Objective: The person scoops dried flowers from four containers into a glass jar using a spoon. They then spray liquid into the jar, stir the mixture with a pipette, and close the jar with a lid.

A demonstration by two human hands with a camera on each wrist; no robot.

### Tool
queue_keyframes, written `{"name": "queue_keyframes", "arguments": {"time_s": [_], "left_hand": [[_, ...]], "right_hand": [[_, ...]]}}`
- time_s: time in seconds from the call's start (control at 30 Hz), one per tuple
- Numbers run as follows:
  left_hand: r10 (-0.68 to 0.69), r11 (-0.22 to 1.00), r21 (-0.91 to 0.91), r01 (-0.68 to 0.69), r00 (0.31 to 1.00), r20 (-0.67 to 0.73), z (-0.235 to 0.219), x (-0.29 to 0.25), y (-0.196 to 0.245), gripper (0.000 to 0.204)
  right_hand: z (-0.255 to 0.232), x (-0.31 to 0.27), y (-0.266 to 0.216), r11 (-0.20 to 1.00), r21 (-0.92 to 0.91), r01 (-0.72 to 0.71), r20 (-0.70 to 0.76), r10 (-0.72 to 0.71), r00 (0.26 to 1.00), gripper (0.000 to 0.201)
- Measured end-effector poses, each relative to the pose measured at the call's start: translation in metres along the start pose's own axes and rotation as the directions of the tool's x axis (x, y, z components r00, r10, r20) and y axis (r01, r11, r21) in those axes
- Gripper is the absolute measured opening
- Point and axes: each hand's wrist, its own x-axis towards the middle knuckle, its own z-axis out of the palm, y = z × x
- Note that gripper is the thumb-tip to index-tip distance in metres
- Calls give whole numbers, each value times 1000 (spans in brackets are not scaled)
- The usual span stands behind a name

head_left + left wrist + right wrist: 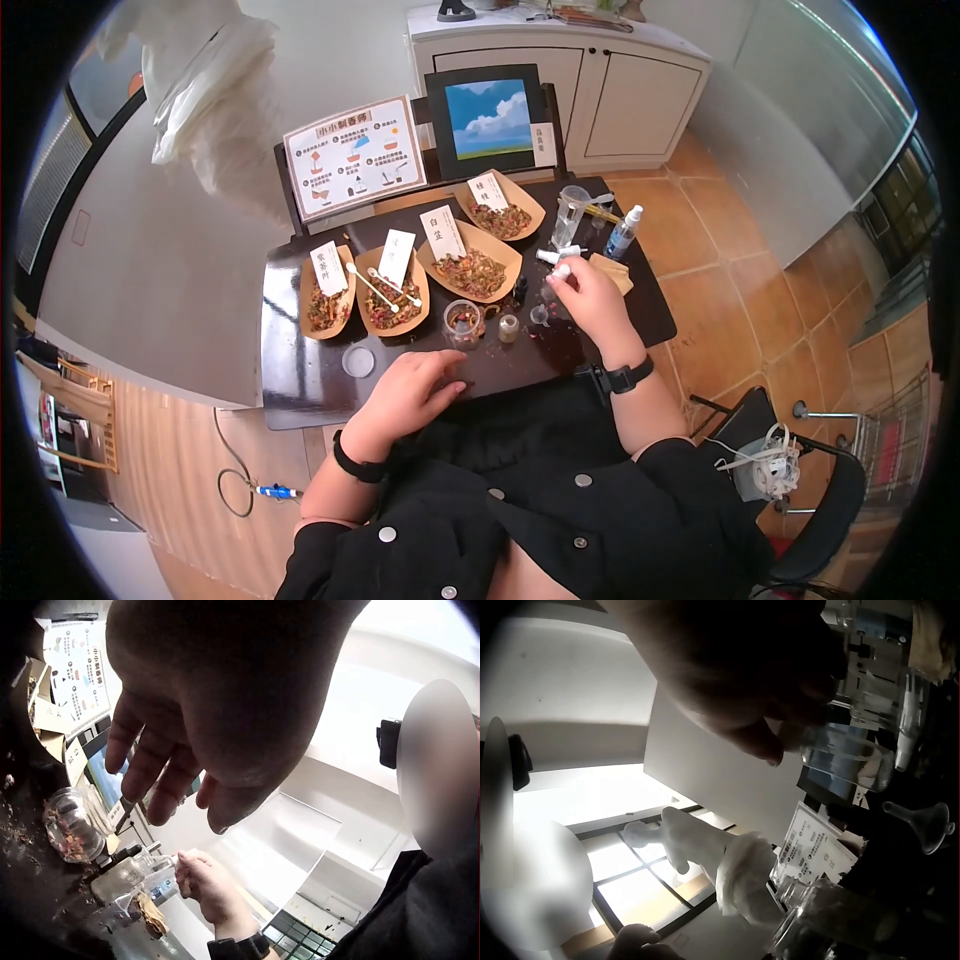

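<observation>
My right hand (597, 305) pinches a small clear glass bottle (851, 757) at its top, over the right side of the table; a white top (562, 271) shows at the fingertips. My left hand (408, 395) hangs with relaxed, spread fingers at the table's front edge, holding nothing. Just beyond it stands an open glass jar (463, 322) with dried petals inside. Beside the jar is a small glass bottle (508, 328) with pale contents. A clear funnel (928, 827) lies near the right hand. Left of the jar rests a round clear lid (358, 361).
Several paper trays (480, 275) of dried flowers, with labels, line the dark table (310, 390). White spoons (375, 290) lie across two. A measuring cup (568, 215) and spray bottle (623, 232) stand at the back right. An instruction board (355, 158) leans behind.
</observation>
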Motion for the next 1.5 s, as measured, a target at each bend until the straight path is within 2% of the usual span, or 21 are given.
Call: {"name": "queue_keyframes", "arguments": {"time_s": [0.13, 0.27, 0.37, 0.43, 0.57, 0.63, 0.93, 1.17, 1.23, 1.27, 1.37, 1.5], "left_hand": [[4, 1000, -10, -4, 1000, -28, 0, 2, 3, 34], [8, 1000, 2, -8, 1000, -20, 2, 3, 2, 33], [17, 1000, 9, -17, 999, -28, 5, 3, 1, 32], [18, 1000, 16, -18, 1000, -24, 5, 3, 1, 31], [32, 999, 11, -32, 999, -17, 5, 3, 0, 31], [37, 999, 13, -37, 999, -22, 4, 3, 0, 31], [10, 1000, 11, -10, 1000, -13, 2, 4, 1, 30], [14, 1000, 21, -14, 1000, -7, 5, 5, -3, 31], [-43, 999, 31, 43, 999, -16, 7, 6, -5, 33], [-43, 999, 31, 43, 999, -15, 10, 7, -10, 33], [-89, 994, 63, 90, 996, -10, 15, 11, -20, 35], [-151, 986, 77, 148, 988, 29, 17, 16, -21, 47]], "right_hand": [[12, 2, 19, 996, -64, -55, 90, 61, 994, 24], [16, -1, 17, 992, -104, -66, 94, 76, 993, 25], [16, -3, 16, 996, -59, -67, 90, 72, 993, 26], [19, -1, 23, 997, -81, -6, 41, 10, 999, 26], [21, 5, 29, 997, -73, -29, 6, 30, 1000, 26], [28, 7, 43, 997, -78, 5, -52, -9, 999, 26], [14, -3, 31, 996, -85, -32, 35, 35, 999, 28], [3, -17, 13, 988, -125, -91, -29, 88, 996, 38], [5, -25, 12, 1000, -13, 19, -130, -20, 991, 36], [6, -28, 10, 1000, -13, 18, -130, -20, 991, 36], [12, -36, 1, 986, 124, 116, 50, -123, 991, 29], [25, -42, -8, 965, 99, 243, 179, -258, 949, 31]]}}
